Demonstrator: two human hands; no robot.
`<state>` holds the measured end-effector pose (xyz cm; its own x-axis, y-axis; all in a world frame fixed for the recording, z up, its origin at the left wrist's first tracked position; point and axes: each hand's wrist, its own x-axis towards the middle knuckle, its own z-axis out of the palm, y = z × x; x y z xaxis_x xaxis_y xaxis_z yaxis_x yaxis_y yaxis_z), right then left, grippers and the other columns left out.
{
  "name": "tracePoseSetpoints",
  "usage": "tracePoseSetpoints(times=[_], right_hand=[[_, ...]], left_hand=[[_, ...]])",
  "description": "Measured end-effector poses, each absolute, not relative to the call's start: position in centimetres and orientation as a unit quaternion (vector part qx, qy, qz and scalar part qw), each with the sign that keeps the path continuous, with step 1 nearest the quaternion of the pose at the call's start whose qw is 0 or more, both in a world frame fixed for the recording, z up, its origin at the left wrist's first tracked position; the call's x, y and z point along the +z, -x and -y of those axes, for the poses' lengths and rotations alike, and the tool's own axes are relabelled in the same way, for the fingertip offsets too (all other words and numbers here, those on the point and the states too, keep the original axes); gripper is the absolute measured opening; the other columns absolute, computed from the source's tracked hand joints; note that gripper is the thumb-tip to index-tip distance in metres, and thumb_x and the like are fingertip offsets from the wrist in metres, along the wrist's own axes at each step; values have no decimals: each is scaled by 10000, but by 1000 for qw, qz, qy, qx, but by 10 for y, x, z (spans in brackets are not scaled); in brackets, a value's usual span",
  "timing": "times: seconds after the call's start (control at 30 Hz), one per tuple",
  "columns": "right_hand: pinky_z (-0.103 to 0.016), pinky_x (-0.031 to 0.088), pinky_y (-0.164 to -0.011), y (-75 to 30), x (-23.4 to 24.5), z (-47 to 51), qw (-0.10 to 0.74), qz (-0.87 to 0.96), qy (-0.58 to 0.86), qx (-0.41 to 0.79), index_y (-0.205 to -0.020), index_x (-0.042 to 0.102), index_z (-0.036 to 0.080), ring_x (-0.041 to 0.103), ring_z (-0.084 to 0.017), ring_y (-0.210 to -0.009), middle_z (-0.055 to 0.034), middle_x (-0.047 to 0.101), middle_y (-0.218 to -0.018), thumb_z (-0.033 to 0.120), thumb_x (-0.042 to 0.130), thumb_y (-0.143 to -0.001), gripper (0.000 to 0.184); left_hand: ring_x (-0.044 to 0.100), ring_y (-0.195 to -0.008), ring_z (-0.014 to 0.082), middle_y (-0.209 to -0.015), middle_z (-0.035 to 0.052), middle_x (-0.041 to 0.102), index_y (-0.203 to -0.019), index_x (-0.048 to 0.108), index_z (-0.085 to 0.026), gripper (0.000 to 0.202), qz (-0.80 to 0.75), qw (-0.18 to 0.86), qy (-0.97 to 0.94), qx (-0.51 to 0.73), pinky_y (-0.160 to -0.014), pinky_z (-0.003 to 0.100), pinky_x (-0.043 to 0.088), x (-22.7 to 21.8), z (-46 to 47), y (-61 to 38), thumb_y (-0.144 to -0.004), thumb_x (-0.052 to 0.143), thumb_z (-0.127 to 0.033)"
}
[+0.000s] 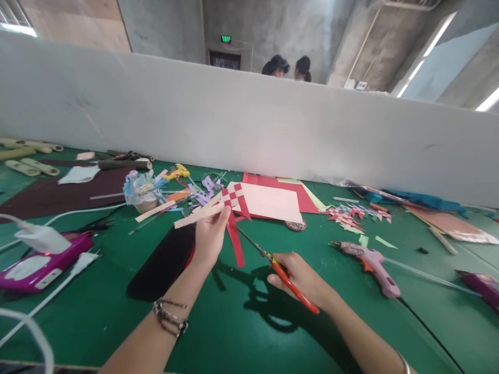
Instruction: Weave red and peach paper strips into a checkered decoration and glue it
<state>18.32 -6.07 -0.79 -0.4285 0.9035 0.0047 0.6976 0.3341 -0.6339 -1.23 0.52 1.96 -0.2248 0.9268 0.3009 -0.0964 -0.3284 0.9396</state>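
My left hand (210, 236) pinches a small woven piece of red and cream paper strips (235, 200), held up above the table. Its checkered middle shows, with loose red and cream tails sticking out. In my right hand (298, 275) are scissors with orange-red handles (290, 285), the blades pointing up and left toward the hanging red strip. The blade tips are close to that strip; whether they touch it I cannot tell. Behind the woven piece lies cream paper (271, 201) over red paper (310, 200).
A pink glue gun (370, 265) lies on the right with its cord. Woven red scraps (346, 215) are behind it. Left are a black flat object (161, 267), a purple power strip (47, 262), a yellow glue gun (178, 171) and bamboo pieces (31, 166). A white partition (249, 119) borders the table.
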Motion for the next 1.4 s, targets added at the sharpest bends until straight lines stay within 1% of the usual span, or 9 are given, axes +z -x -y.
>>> tracePoseSetpoints(times=[0.13, 0.3, 0.53, 0.73, 0.83, 0.93, 1.0, 1.23, 1.4], right_hand=[[-211, 218, -486, -182, -7, 61, 181, 793, 511, 277, -615, 309, 199, 208, -80, -505, 64, 321, -542, 613, 472, -760, 467], [-216, 215, -490, -183, -7, 61, 177, 800, 505, 270, -615, 308, 197, 204, -79, -504, 62, 329, -549, 601, 441, -777, 455], [-215, 221, -496, -183, -7, 61, 176, 797, 508, 276, -612, 311, 198, 204, -78, -501, 65, 317, -543, 586, 483, -766, 452], [-208, 218, -487, -182, -8, 61, 180, 793, 507, 288, -614, 314, 194, 203, -77, -505, 69, 307, -543, 543, 500, -775, 427], [-207, 214, -485, -182, -9, 60, 178, 791, 512, 284, -612, 311, 194, 199, -77, -507, 71, 299, -540, 523, 512, -775, 418], [-206, 219, -490, -181, -9, 60, 176, 791, 515, 280, -613, 315, 194, 204, -78, -508, 69, 309, -542, 513, 520, -773, 411], [-205, 222, -493, -181, -9, 60, 175, 790, 518, 278, -613, 318, 194, 207, -79, -509, 67, 316, -544, 509, 521, -773, 407], [-207, 217, -489, -179, -6, 61, 168, 789, 526, 269, -608, 316, 198, 207, -80, -496, 66, 319, -536, 497, 517, -775, 397], [-207, 215, -488, -179, -6, 62, 163, 789, 532, 260, -606, 313, 198, 198, -82, -499, 68, 318, -535, 492, 520, -773, 396]], left_hand=[[588, -701, 141, -672, 11, 638, -739, 667, -149, 240, -433, 381, -477, 663, -647, 227, 456, 21, -4, 14, -699, 631, -383], [538, -587, 116, -581, -13, 570, -736, 661, -147, 247, -443, 378, -471, 662, -562, 215, 433, 20, -5, 16, -692, 633, -389], [607, -725, 170, -723, 36, 663, -811, 686, -143, 273, -443, 382, -475, 658, -634, 245, 466, 19, -5, 13, -684, 646, -382], [607, -800, 197, -797, 60, 680, -849, 689, -126, 334, -422, 403, -476, 658, -694, 269, 461, 17, -5, 11, -693, 638, -416], [584, -710, 159, -720, 34, 657, -795, 689, -138, 312, -411, 415, -468, 663, -647, 242, 439, 14, -6, 11, -682, 654, -427], [509, -576, 108, -596, -13, 579, -732, 669, -145, 286, -407, 429, -460, 663, -561, 215, 401, 11, -7, 11, -686, 654, -427], [481, -550, 96, -589, -23, 562, -735, 664, -147, 287, -404, 437, -453, 664, -542, 211, 388, 8, -7, 11, -688, 654, -430], [581, -758, 154, -753, 23, 648, -784, 687, -166, 268, -417, 396, -447, 685, -694, 246, 435, 9, -9, 11, -689, 655, -415], [595, -789, 175, -730, 30, 652, -769, 696, -160, 271, -427, 388, -432, 693, -726, 274, 447, 11, -9, 11, -669, 669, -411]])
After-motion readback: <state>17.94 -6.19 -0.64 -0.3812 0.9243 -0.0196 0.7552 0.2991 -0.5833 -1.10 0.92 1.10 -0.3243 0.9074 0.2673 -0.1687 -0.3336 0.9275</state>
